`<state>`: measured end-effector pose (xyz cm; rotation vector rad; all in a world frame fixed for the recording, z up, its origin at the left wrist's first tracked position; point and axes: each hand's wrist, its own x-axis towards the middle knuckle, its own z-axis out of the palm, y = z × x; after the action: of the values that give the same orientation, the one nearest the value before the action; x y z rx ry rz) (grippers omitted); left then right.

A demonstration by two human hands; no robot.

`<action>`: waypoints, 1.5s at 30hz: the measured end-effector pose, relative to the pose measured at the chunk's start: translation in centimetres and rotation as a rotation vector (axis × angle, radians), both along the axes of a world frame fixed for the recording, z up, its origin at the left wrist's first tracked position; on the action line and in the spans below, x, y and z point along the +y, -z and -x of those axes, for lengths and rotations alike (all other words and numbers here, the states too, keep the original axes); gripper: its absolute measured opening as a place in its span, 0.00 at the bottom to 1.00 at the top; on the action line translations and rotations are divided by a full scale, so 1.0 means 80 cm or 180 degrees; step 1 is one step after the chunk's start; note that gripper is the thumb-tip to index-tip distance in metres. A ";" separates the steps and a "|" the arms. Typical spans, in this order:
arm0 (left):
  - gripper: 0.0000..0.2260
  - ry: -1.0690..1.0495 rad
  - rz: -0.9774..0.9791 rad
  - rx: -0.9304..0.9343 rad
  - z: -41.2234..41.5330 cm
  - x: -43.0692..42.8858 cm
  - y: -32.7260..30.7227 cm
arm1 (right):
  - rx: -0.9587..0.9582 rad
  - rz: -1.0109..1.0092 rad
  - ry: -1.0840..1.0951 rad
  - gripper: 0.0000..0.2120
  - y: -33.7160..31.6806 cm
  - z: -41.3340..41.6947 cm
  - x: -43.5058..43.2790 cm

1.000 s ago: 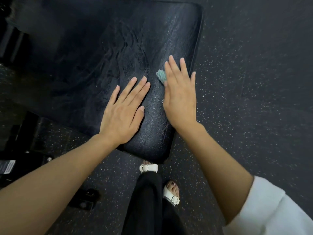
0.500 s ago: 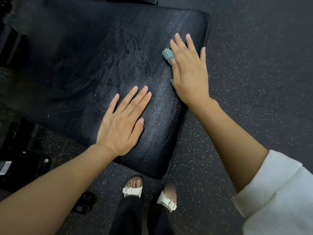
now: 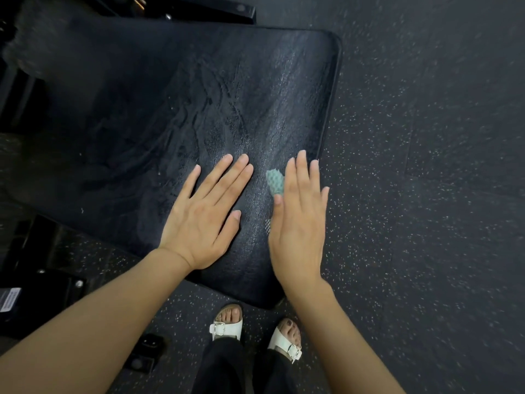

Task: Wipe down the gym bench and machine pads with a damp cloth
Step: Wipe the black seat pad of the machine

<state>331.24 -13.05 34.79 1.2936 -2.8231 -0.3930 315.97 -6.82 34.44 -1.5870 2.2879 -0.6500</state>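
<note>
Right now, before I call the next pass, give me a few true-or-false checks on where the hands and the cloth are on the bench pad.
1. The left hand lies flat on the bench pad, fingers straight. True.
2. The cloth is under the left hand. False: it is under the right hand, with a corner showing beside the forefinger.
3. The right hand is by the pad's right edge. True.
4. The cloth is red. False: it is teal.
5. The person stands barefoot. False: there are white sandals on both feet.
</note>
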 end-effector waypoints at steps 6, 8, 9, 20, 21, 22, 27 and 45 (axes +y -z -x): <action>0.29 0.0034 -0.0007 0.0018 -0.001 -0.002 0.001 | -0.0480 0.0249 0.0399 0.23 0.001 0.042 -0.080; 0.29 0.0046 -0.0007 0.0027 -0.001 -0.003 0.000 | -0.0666 0.0288 0.0490 0.23 0.000 0.052 -0.098; 0.29 0.0054 -0.0009 0.0031 -0.001 -0.003 0.000 | -0.0728 0.0309 0.0514 0.23 -0.001 0.053 -0.100; 0.28 0.0064 0.0035 0.0077 -0.001 -0.004 0.001 | -0.0299 -0.0064 0.0420 0.25 -0.007 -0.029 0.034; 0.28 0.0060 0.0031 0.0094 -0.001 -0.004 0.001 | -0.0198 -0.0097 0.0409 0.25 -0.006 -0.030 0.036; 0.28 0.0061 0.0030 0.0105 -0.002 -0.005 0.001 | -0.0130 -0.0108 0.0404 0.25 -0.005 -0.026 0.032; 0.29 0.0090 0.0050 0.0087 -0.002 -0.006 0.002 | -0.0165 -0.0040 0.0327 0.26 -0.002 0.011 -0.036; 0.28 0.0107 0.0100 0.0161 -0.005 -0.005 0.005 | -0.0350 -0.0125 0.0477 0.26 -0.007 -0.019 0.014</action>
<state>331.64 -13.48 34.40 1.2143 -2.8010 -0.3752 317.47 -5.70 34.99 -1.3375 2.3387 -0.7052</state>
